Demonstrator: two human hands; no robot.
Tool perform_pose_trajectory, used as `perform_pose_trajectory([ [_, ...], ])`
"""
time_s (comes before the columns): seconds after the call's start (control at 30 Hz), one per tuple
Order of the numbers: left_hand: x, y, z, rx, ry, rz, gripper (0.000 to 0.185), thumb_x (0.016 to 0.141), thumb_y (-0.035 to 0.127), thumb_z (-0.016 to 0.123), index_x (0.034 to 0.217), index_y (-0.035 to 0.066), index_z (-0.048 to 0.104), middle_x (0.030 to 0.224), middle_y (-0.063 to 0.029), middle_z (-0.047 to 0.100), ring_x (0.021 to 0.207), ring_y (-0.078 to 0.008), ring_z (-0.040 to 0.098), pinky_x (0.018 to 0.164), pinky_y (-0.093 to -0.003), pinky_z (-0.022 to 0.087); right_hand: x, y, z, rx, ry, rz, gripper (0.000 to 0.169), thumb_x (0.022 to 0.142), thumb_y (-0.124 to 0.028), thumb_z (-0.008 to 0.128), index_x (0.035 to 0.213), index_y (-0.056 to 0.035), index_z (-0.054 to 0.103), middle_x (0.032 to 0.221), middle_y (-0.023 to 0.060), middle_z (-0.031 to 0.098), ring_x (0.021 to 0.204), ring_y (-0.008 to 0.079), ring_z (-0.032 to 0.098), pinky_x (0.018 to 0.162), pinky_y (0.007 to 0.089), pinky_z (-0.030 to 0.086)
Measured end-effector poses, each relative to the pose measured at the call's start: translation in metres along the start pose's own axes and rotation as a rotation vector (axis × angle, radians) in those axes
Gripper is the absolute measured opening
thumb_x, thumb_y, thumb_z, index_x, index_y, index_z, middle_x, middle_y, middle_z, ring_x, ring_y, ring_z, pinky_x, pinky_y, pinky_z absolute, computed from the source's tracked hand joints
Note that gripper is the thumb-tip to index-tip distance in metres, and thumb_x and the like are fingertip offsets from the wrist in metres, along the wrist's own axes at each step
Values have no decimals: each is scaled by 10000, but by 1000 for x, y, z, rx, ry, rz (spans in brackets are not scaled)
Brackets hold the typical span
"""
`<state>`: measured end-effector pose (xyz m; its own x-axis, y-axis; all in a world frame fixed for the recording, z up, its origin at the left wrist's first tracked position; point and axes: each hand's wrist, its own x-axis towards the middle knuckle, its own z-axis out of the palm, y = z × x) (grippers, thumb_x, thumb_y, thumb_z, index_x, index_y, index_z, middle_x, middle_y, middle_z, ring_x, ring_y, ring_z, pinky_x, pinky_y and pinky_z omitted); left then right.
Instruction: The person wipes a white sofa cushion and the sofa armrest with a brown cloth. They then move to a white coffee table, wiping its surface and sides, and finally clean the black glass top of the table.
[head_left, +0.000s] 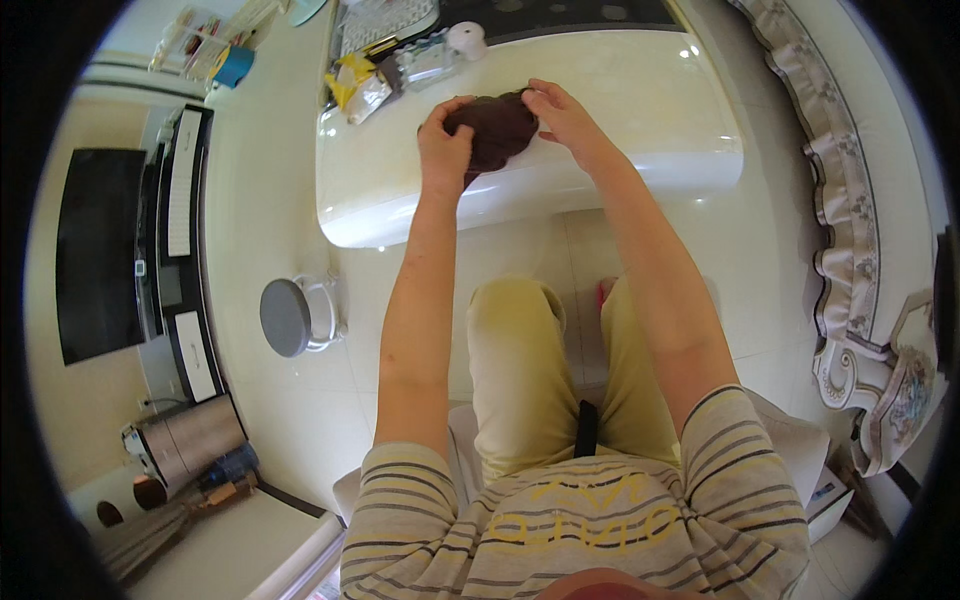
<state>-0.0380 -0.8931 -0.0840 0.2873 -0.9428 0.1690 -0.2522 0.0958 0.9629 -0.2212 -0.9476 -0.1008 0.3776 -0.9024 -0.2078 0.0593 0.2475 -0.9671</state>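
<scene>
A bunched dark brown piece of fabric (496, 135) is held up over the near edge of a glossy cream table (615, 90). My left hand (447, 144) grips its left side, with the thumb lying on top and the fingers behind. At its upper right edge are the fingertips of my right hand (564, 120), the thumb side spread a little away from the others. A narrow end of the fabric hangs beside my left wrist. Its full shape is hidden by the folds.
On the table's left stand a yellow and silver packet (358, 86), a clear plastic container (429, 64), a white roll (466, 39) and a tray (386, 22). A round grey-topped stool (286, 317) is on the floor at left. A skirted sofa (847, 225) lines the right.
</scene>
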Motion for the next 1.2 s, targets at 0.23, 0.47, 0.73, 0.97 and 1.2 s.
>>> perform_pose_trajectory([
  [0.23,30,37,33,-210,-31,-51,221,895,-4,515,1088,-23,621,978,-65,652,863,-121,595,791,-237,478,-2,1,-24,-260,-6,-247,644,788,-278,754,1341,-87,485,1267,188,550,1175,270,516,978,361,422],
  [0.47,59,95,48,-325,-112,-49,212,960,131,479,1095,22,602,1011,-40,648,876,-139,603,764,-273,486,23,-12,-54,32,155,-438,270,872,-180,660,1085,-15,638,932,76,675,877,147,605,735,274,475],
  [0.73,77,145,82,-413,-317,-81,364,937,107,472,1292,23,467,1149,-93,595,1027,-196,583,909,-387,474,-11,-46,-56,179,-43,-254,521,931,-344,604,1312,-9,487,1155,88,610,1063,146,569,933,315,453],
  [0.97,70,52,71,-73,-561,-481,677,913,653,418,1333,126,476,1256,-60,561,1121,-187,522,1007,-414,379,-20,-70,-61,813,31,75,465,967,-441,481,1198,-47,566,1191,85,610,1092,208,581,962,361,477],
  [1.2,60,37,73,-232,-445,-396,363,979,323,521,1135,7,609,1075,-87,668,925,-190,640,859,-319,504,-9,-66,-93,802,122,122,496,994,-440,377,1129,-7,579,1177,145,611,1059,294,591,1003,429,452],
])
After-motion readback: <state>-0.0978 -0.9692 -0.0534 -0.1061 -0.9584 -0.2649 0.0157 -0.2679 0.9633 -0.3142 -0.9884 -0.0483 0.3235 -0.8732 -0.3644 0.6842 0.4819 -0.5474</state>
